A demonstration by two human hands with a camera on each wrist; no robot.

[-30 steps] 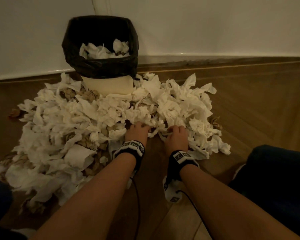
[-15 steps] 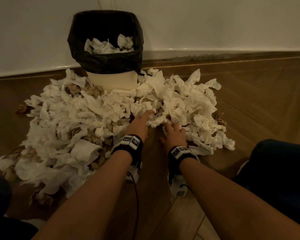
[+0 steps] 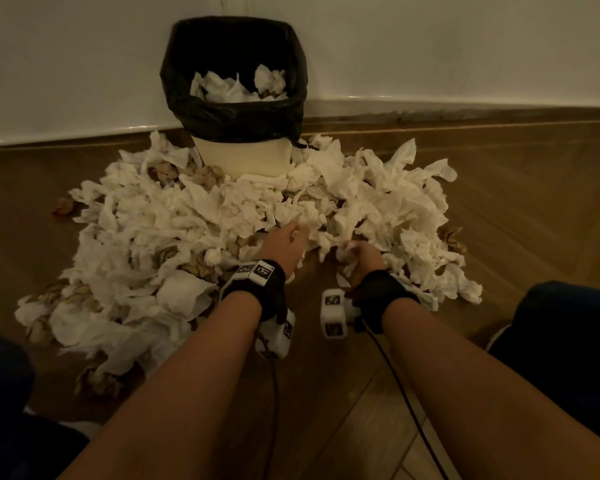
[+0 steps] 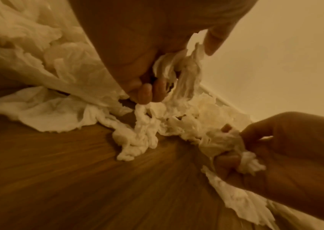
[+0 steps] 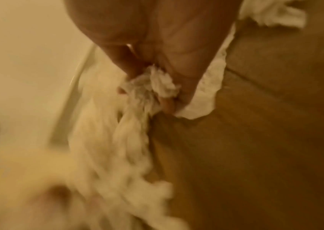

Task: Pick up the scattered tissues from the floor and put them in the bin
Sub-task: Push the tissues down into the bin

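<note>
Now our left hand (image 3: 284, 244) and right hand (image 3: 364, 258) each clutch crumpled tissues (image 3: 312, 220) at the heap's six o'clock edge, the black-lined bin (image 3: 232, 112) at twelve.

tissues (image 3: 187, 237): white, crumpled, heaped on floor from 6 to 9 o'clock of bin | bin (image 3: 243, 157): upright, black-lined (part-filled with tissues)

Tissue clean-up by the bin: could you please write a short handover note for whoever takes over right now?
Left hand: grips a bunch of tissues at the pile's near edge.
Right hand: fingers curled round a crumpled wad.
Bin: black-lined, against the wall, already part filled with tissues.
Tissue pile: spread over the floor around the bin's front.
Left: drop both handfuls in the bin, then clear the pile.
</note>
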